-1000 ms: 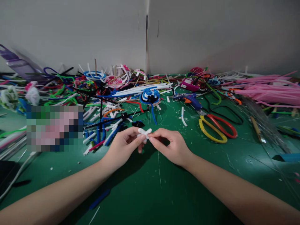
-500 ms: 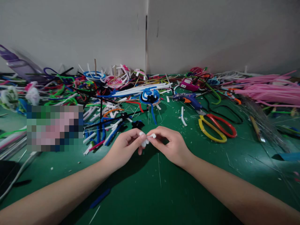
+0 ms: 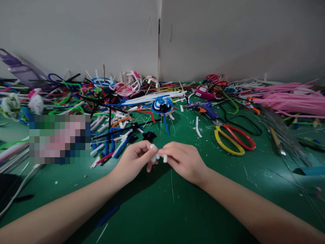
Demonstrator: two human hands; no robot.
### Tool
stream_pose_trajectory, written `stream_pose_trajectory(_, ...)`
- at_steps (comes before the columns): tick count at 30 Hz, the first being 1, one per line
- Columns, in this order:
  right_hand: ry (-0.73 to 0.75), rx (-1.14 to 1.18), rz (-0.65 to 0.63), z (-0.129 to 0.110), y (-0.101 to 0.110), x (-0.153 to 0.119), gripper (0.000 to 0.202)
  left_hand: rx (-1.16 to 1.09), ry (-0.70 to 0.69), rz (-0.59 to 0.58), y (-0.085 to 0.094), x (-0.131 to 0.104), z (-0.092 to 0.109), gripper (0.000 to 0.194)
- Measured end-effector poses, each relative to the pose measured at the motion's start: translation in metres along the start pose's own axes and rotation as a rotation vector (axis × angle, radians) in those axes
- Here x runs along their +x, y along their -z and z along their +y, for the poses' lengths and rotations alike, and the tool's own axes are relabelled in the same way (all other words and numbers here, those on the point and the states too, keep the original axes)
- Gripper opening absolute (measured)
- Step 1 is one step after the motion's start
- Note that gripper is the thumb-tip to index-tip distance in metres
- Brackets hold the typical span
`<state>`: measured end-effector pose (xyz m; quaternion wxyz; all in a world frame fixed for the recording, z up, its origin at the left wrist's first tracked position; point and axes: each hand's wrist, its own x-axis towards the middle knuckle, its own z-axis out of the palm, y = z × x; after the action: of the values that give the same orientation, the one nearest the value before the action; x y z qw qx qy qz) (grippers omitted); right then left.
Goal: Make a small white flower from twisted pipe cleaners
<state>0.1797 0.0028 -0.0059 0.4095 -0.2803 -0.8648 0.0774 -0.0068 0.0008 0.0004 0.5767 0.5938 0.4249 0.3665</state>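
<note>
Between my hands, above the green table (image 3: pixel 162 210), is a small bunched piece of white pipe cleaner (image 3: pixel 153 156). My left hand (image 3: pixel 137 157) pinches it between thumb and fingers. At its right side my right hand (image 3: pixel 185 161) is closed on a short white end (image 3: pixel 165 158) of it, which sticks out below the fingertips. Part of the white piece is hidden by the fingers. Just beyond my hands lie a black pipe-cleaner piece (image 3: pixel 149 135) and a blue, white and black pipe-cleaner figure (image 3: pixel 162 105).
Right of my hands lie scissors (image 3: pixel 230 140) with yellow and red handles and a blue glue gun (image 3: pixel 207 110). Cut pipe cleaners (image 3: pixel 122 142) are strewn at the left. A pink bundle (image 3: pixel 291 101) lies far right, a purple bottle (image 3: pixel 21 71) far left. A grey wall (image 3: pixel 101 37) stands behind.
My right hand has rolled over, its fingers now further over the thumb. The short white end has turned from pointing right to pointing down. My left hand keeps its pinch.
</note>
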Motion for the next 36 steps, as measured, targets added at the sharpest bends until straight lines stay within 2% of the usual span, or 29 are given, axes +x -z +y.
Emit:
stream_pose_trajectory(2, -0.35, 0.334, -0.057, 0.001, -0.0039, 0.0007, 0.01, 0.042, -0.018, 0.074, -0.0002, 0.0001, -0.0011, 0.021)
stream_pose_trajectory(4, -0.604, 0.634, -0.126, 0.0012, -0.0056, 0.0024, 0.013, 0.079, -0.037, 0.104, -0.0006, -0.0004, -0.002, 0.02)
stream_pose_trajectory(7, -0.728, 0.852, -0.183, 0.0002, -0.0047, 0.0055, 0.021, 0.102, -0.051, 0.068, -0.0018, -0.0021, -0.003, 0.018)
stream_pose_trajectory(12, -0.729, 0.855, -0.224, 0.0001, -0.0025, 0.008, 0.014, 0.112, -0.048, 0.082, -0.0024, -0.0026, -0.0021, 0.019)
stream_pose_trajectory(16, -0.724, 0.701, -0.283, -0.002, -0.0019, 0.0058, 0.02, 0.133, -0.018, 0.062, -0.0014, -0.0027, 0.0002, 0.025)
stream_pose_trajectory(22, -0.417, 0.273, -0.229, -0.0072, -0.0041, -0.0003, 0.022, 0.178, 0.053, 0.022, 0.0002, -0.0035, -0.0004, 0.027)
stream_pose_trajectory(24, -0.412, 0.271, -0.22, -0.0063, -0.005, -0.0012, 0.023, 0.174, 0.059, 0.019, 0.0001, -0.0028, -0.0008, 0.028)
stream_pose_trajectory(30, -0.549, 0.487, -0.216, -0.0028, -0.0044, 0.0, 0.021, 0.112, -0.018, 0.051, -0.001, 0.0007, -0.0005, 0.021)
stream_pose_trajectory(36, -0.492, 0.381, -0.155, -0.0065, -0.0053, -0.0011, 0.016, 0.062, -0.029, 0.053, -0.0014, 0.0004, 0.0011, 0.019)
